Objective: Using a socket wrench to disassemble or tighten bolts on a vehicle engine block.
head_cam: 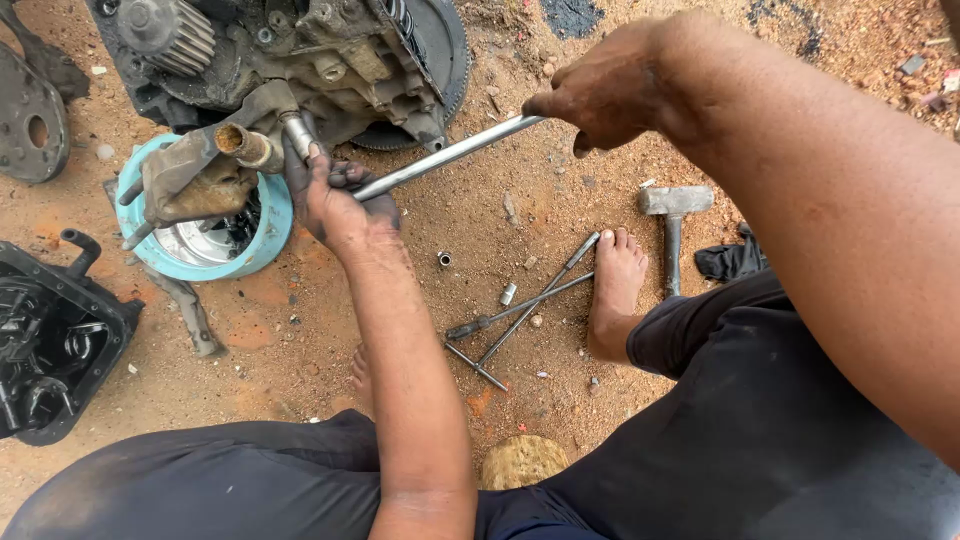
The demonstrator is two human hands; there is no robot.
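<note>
While the head camera looks straight down at the bare ground, the left hand (335, 195) closes around the socket end of a long steel bar (440, 157), fingers wrapped where it meets a fitting on the greasy engine block (300, 60), seemingly to keep the socket seated square. The right hand (600, 90) is curled tight round the far end of the same bar, out where leverage is greatest, so the tool runs on a slant between the two hands. The block lies tilted at the top of the view, a rusty pipe stub (240, 142) jutting from it above a pale blue ring (200, 225) with a shiny centre; whether the block rests on that ring I cannot tell, as the parts overlap. A black oil pan (55, 335) sits well apart at the left edge. Near the bare foot (615, 290) lie crossed T-handle wrenches (520, 310), a loose socket (508, 293) and a hammer (672, 215), near the right-hand side of the person.
</note>
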